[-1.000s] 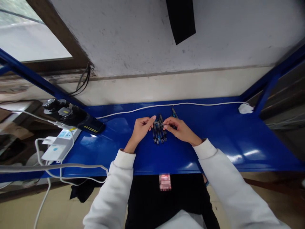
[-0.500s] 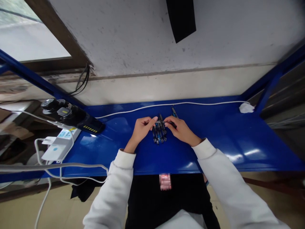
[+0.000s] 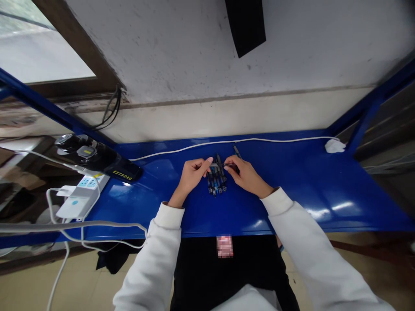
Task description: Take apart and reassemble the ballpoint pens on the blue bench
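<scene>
Both my hands rest on a blue metal shelf (image 3: 292, 185) over a row of several dark pens (image 3: 216, 181) lying side by side. My left hand (image 3: 192, 175) and my right hand (image 3: 245, 173) each pinch one end of a thin pen part (image 3: 221, 165) held level just above the row. Fingers of both hands are closed on it. One more pen (image 3: 237, 151) lies apart, just beyond my right hand. White sleeves cover both forearms.
A black tool marked with yellow letters (image 3: 97, 159) lies at the shelf's left end, beside a white power strip (image 3: 84, 190) with cables. A white cable (image 3: 227, 142) runs along the back. A white crumpled piece (image 3: 334, 146) sits at the far right corner.
My hands have drawn slightly closer together and a little farther from me over the pens; the thin part stays pinched between them.
</scene>
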`<state>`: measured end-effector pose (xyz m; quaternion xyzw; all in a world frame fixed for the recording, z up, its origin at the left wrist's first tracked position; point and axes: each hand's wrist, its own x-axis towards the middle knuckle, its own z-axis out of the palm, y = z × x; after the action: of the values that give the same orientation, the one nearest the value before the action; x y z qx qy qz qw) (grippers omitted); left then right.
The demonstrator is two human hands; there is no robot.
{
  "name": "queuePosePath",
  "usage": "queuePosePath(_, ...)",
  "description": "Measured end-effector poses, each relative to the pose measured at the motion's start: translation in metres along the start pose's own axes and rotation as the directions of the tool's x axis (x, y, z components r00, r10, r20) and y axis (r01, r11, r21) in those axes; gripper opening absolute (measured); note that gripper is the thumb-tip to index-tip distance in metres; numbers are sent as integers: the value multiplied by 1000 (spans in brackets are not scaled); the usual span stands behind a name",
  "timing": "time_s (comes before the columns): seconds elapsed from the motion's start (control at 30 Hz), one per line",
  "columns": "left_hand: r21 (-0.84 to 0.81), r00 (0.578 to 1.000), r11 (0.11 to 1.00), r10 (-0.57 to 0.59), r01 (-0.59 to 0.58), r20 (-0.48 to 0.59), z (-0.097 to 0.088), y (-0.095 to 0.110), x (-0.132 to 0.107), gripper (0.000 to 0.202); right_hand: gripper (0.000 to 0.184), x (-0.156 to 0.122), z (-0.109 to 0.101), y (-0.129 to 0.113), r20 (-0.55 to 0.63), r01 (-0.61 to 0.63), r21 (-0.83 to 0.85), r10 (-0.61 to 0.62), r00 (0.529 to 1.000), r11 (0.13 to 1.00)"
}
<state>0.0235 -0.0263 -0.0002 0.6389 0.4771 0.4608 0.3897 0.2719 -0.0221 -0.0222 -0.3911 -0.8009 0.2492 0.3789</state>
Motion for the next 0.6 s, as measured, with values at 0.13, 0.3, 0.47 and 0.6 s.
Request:
queuePosePath(0.13,-7,1000,1000,-8,8,13,0,-2,0,57,25,0,-1,-4,24,29,-40,-28,999,999)
queuePosePath(0.3,-5,1000,1000,2,-2,-13,0,0,0,57,27,1,-4,-5,25,45,-85,-43,999,995)
queuePosePath(0.47,-8,999,1000,9,-9,-49,0,1,1,60,18,1,-3,-1,-12,26,-96,-27,1000,995)
queuePosePath(0.6,-6,998,1000,8,-9,-56,0,-1,1,59,18,1,-2,-2,-5,7,-143,-8,1000,990)
